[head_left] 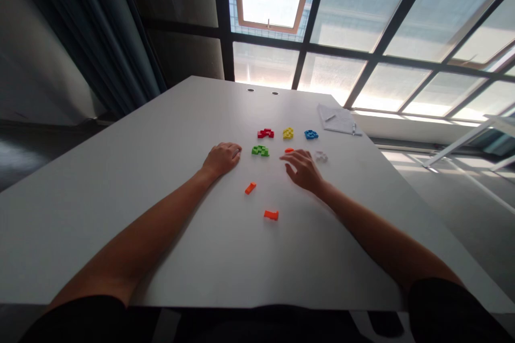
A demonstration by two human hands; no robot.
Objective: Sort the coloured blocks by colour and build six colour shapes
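My left hand (222, 159) rests on the white table with its fingers curled in. Whatever it holds, if anything, is hidden. Just right of it lies a cluster of green blocks (260, 151). My right hand (302, 168) hovers low with fingers stretched out and thumb apart. An orange block (289, 150) shows just beyond its fingertips, partly covered; contact cannot be made out. To its right lies a cluster of white blocks (321, 156). Nearer to me are a tilted orange block (250, 188) and another orange block (271, 215).
Behind the hands, clusters of red blocks (266, 133), yellow blocks (288, 133) and blue blocks (311, 134) form a row on the table (169, 134). Paper sheets (341, 119) with pens lie at the back right. Two round holes are near the far edge, before the windows.
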